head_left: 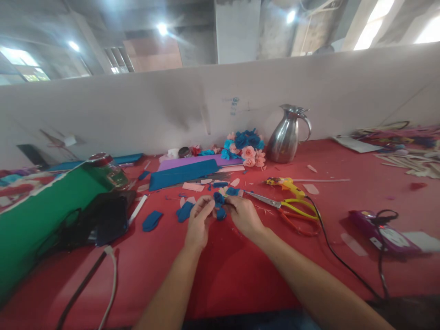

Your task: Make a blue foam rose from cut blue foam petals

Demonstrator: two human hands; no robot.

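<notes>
Between my two hands is a small dark-blue paper flower [218, 199], held above the red table. My left hand [200, 215] pinches it from the left with thumb and fingers. From the other side, the fingertips of my right hand [243, 211] close on its right edge. Blue paper petals [152, 221] lie to the left, and more blue pieces [185, 211] sit beside my left hand. Scissors [299, 208] with yellow and red handles rest to the right, blades pointing toward my right hand. A yellow glue gun [287, 184] lies just behind them.
A bunch of blue and pink paper flowers [249, 149] and a steel jug [286, 135] stand at the back. Blue paper [184, 174] lies in front of the partition. A purple power box [385, 231] with cables is at right, a green box [65, 220] at left.
</notes>
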